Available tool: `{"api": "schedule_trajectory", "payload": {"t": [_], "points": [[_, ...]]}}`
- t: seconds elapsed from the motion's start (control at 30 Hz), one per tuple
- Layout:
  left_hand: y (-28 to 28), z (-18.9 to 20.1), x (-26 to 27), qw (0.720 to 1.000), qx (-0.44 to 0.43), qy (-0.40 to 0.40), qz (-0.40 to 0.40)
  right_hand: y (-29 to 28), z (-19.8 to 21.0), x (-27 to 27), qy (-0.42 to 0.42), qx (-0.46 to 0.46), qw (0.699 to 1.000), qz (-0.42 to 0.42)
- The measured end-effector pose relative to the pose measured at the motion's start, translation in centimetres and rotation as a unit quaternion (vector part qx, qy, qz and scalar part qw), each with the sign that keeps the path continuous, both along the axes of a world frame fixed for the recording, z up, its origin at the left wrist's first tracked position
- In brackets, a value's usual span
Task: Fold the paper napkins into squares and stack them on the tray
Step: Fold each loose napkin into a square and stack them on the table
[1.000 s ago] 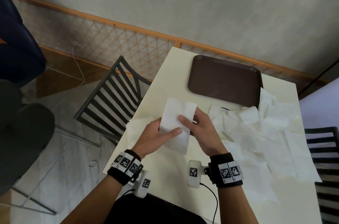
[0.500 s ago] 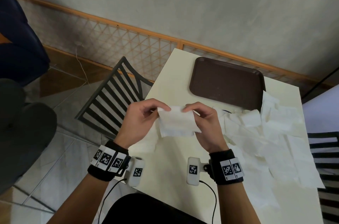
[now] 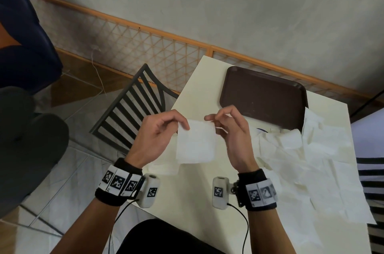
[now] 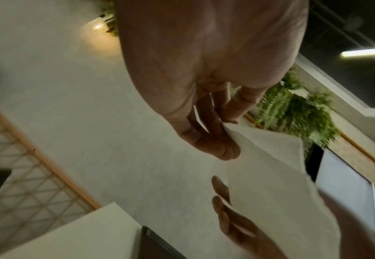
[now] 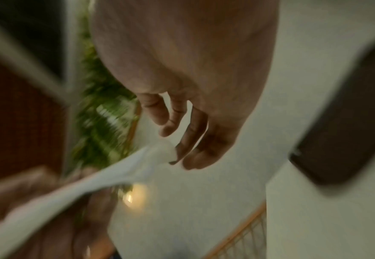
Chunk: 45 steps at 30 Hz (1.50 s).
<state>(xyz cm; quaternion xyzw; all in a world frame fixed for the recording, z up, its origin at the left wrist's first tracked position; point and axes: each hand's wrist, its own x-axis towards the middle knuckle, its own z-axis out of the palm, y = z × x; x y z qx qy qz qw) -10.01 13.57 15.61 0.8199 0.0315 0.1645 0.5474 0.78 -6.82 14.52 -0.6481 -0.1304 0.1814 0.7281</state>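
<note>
White napkin [image 3: 195, 144] hanging between hands, top corners pinched

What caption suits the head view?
Both hands, left hand and right hand, pinch a napkin above the table.

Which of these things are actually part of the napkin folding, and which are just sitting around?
Part of the job:
- napkin, pinched at its top corners by left hand and right hand
- loose napkins on the table
- brown tray

Just there:
- black chair
- lattice fence
</note>
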Motion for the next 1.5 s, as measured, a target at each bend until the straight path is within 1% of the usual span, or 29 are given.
{"api": "schedule_trajectory", "payload": {"t": [0.03,0.07,0.1,0.13,0.17,0.2,0.27,0.33,0.4,0.43,0.47,0.5,0.53,0.63,0.73,0.8,0.87,0.93,1.0,1.07,1.13,1.2,1.3,1.33,1.37,1.4,1.43,1.47,1.5], "points": [[-0.1,0.3,-0.1,1.0,0.023,-0.007,-0.014,0.6,0.1,-0.2,-0.081,-0.063,0.995,0.0],[-0.2,0.6,-0.1,0.998,0.047,-0.016,-0.029,1.3,0.2,-0.6,-0.178,-0.139,0.974,0.011],[-0.3,0.9,0.1,0.996,0.068,-0.026,-0.042,2.1,0.1,-0.9,-0.272,-0.205,0.939,0.031],[-0.3,1.1,0.2,0.995,0.084,-0.035,-0.049,2.9,-0.1,-1.3,-0.349,-0.248,0.902,0.053],[-0.2,1.2,0.4,0.994,0.093,-0.042,-0.044,3.8,-0.3,-1.6,-0.395,-0.265,0.878,0.061],[0.1,1.3,0.4,0.994,0.095,-0.047,-0.026,4.4,-0.2,-1.7,-0.416,-0.263,0.869,0.055],[0.9,1.3,0.1,0.994,0.086,-0.053,0.036,5.0,-0.6,-1.5,-0.408,-0.254,0.877,0.02],[1.5,1.3,-0.5,0.991,0.075,-0.049,0.1,4.9,-0.6,-1.4,-0.358,-0.239,0.902,-0.017],[1.9,1.1,-1.0,0.988,0.059,-0.039,0.135,5.1,-1.0,-1.5,-0.259,-0.197,0.944,-0.059],[2.2,0.6,-1.1,0.988,0.053,-0.034,0.142,5.4,-1.3,-1.6,-0.194,-0.158,0.966,-0.072],[2.5,-0.1,-1.2,0.988,0.047,-0.023,0.146,5.8,-1.9,-1.7,-0.125,-0.118,0.983,-0.067],[2.8,-1.0,-1.2,0.988,0.04,-0.005,0.149,6.2,-2.7,-2.0,-0.072,-0.089,0.992,-0.046],[3.1,-2.2,-1.1,0.987,0.037,0.026,0.153,6.6,-3.7,-2.3,-0.051,-0.086,0.995,-0.019],[4.3,-6.8,-0.9,0.968,0.077,0.153,0.182,7.8,-7.9,-2.9,-0.101,-0.183,0.977,0.045],[4.7,-12.3,-0.8,0.949,0.118,0.237,0.173,8.9,-12.0,-3.3,-0.083,-0.27,0.956,0.078],[4.5,-15.3,-0.9,0.929,0.146,0.305,0.151,9.2,-13.7,-3.7,-0.091,-0.332,0.932,0.115],[4.0,-17.0,-1.1,0.913,0.169,0.343,0.141,8.8,-14.4,-3.9,-0.097,-0.382,0.905,0.16],[3.0,-17.1,-1.3,0.901,0.222,0.343,0.147,7.7,-14.0,-3.9,-0.116,-0.4,0.89,0.184],[1.8,-16.3,-1.6,0.893,0.269,0.317,0.171,5.5,-13.2,-3.6,-0.158,-0.406,0.884,0.169],[0.1,-15.6,-2.1,0.907,0.262,0.271,0.189,2.0,-12.4,-3.0,-0.201,-0.412,0.878,0.14],[-1.7,-15.5,-2.6,0.928,0.24,0.222,0.181,-2.6,-11.8,-1.6,-0.221,-0.436,0.863,0.127],[-3.8,-15.7,-3.1,0.944,0.221,0.192,0.153,-8.0,-11.5,0.1,-0.23,-0.506,0.82,0.135],[-8.0,-15.6,-3.7,0.956,0.172,0.208,0.113,-15.9,-11.8,2.5,-0.225,-0.632,0.722,0.167],[-9.5,-15.6,-3.9,0.959,0.155,0.216,0.1,-17.9,-12.1,3.1,-0.225,-0.659,0.695,0.178],[-11.0,-15.7,-4.1,0.961,0.144,0.22,0.088,-19.6,-12.5,3.5,-0.222,-0.675,0.679,0.185],[-12.5,-15.8,-4.2,0.963,0.137,0.222,0.075,-21.0,-13.0,3.9,-0.219,-0.678,0.678,0.184],[-14.0,-15.9,-4.2,0.965,0.129,0.221,0.063,-22.1,-13.3,4.2,-0.217,-0.67,0.688,0.178],[-15.6,-16.1,-4.1,0.967,0.115,0.219,0.053,-22.8,-13.7,4.5,-0.216,-0.649,0.71,0.168],[-17.1,-16.2,-3.9,0.97,0.093,0.219,0.045,-23.3,-13.9,4.7,-0.205,-0.611,0.749,0.155]]}}
